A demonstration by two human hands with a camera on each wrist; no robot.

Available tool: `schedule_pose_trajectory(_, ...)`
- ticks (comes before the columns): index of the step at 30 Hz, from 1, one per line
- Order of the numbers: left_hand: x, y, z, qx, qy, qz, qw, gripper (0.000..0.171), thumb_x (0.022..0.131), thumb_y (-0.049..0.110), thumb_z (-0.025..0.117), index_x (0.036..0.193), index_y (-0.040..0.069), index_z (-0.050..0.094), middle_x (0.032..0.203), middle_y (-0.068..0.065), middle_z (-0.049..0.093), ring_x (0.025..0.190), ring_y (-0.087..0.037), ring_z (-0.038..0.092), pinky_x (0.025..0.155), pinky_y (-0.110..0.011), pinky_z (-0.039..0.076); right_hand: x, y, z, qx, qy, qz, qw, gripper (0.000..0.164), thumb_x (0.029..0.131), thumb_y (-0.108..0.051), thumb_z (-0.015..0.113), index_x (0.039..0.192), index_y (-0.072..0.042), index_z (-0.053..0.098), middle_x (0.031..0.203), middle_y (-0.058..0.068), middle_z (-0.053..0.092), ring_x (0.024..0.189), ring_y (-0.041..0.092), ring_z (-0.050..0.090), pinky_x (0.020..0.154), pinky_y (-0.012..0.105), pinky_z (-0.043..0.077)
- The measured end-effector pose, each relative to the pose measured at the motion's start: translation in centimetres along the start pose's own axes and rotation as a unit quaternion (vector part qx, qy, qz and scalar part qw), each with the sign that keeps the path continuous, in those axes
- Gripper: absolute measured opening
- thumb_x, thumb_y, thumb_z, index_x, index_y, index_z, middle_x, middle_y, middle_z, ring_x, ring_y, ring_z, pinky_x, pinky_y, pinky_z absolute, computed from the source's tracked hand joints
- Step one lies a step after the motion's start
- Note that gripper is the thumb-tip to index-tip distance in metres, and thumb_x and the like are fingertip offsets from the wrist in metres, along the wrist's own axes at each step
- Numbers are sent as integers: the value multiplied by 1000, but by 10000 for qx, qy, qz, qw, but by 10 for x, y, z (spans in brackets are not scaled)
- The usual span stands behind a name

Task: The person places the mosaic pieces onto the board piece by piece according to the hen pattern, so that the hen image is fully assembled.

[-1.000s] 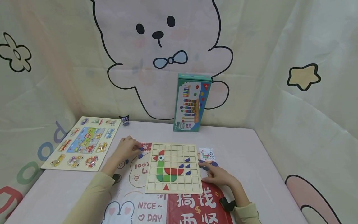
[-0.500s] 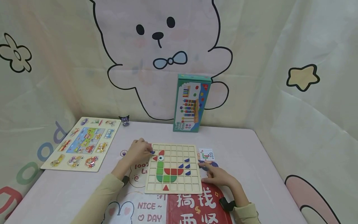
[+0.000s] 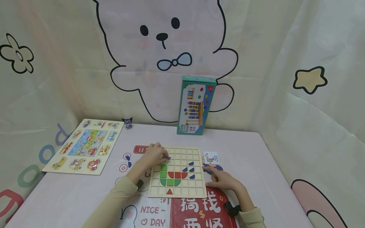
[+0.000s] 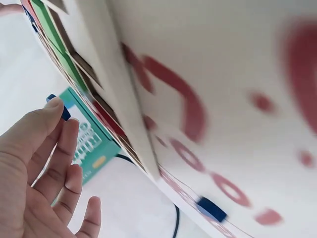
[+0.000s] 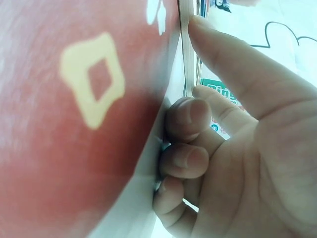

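Observation:
A square grid board [image 3: 192, 188] lies on the table, bearing green blocks [image 3: 163, 174], red blocks [image 3: 177, 174] and several blue pieces [image 3: 191, 169]. My left hand [image 3: 155, 155] is over the board's upper left part. Its thumb and forefinger pinch a small dark blue piece [image 4: 60, 107] above the surface, the other fingers loosely bent. The hand hides the pieces beneath it. At the board's right edge my right hand [image 3: 220, 179] rests, forefinger and thumb touching that edge, the other fingers bent and nothing gripped. A red triangle [image 3: 169, 191] sits in the bottom row.
Two loose blue pieces [image 3: 129, 161] lie left of the board. A picture card [image 3: 211, 157] lies to its right. Farther left is a wooden picture puzzle [image 3: 106, 163]. A green toy box [image 3: 195, 106] and a small dark figurine [image 3: 127, 123] stand at the back.
My left hand has moved right from the table beside the board to above its upper left part, carrying the blue piece. My right hand has stayed at the board's edge.

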State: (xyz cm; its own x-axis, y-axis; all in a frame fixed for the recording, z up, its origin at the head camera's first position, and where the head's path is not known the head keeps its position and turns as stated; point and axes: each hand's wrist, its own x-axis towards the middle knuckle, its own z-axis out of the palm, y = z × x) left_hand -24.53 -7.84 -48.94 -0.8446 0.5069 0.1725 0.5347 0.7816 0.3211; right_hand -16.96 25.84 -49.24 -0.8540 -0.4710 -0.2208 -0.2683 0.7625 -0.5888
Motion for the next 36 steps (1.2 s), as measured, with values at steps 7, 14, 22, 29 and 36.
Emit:
schedule_pose_trajectory(7,12,17,5,40,-102,371,9993,9,79,30,73,85,22,74,77,14,62,83,-10,43,91,-41,34,0,1,1,-22,12,-44,10000,67,80,-44,67,138,-21,42,60,-6,47,49,3,40,48,21,36)
schedule_pose_trajectory(14,23,32,9,54,-297,570,9979,10,79,30,72,86,23,73,76,15,61,83,-10,44,91,-41,34,0,1,0,15,30,-23,10000,68,80,-44,67,138,-21,41,60,-6,47,49,4,41,48,21,36)
schedule_pose_trajectory(22,34,45,11,229,-454,787,9956,10,79,31,72,87,24,73,75,16,61,81,-9,42,87,-38,36,1,1,0,-12,24,-22,10000,67,80,-43,67,138,-20,41,60,-6,47,49,3,41,48,21,36)
schedule_pose_trajectory(29,46,56,14,510,-557,1034,9918,9,80,31,71,87,25,73,76,15,62,79,-9,42,83,-35,35,0,0,-1,-15,-4,-52,10000,67,81,-42,67,138,-19,41,60,-6,47,49,3,41,48,21,36)
schedule_pose_trajectory(36,59,65,18,796,-712,1147,9876,7,81,30,71,87,26,73,76,14,63,80,-9,44,82,-34,36,0,-1,-1,66,-20,-134,9999,67,82,-40,67,139,-17,40,60,-5,47,48,3,41,47,21,37)
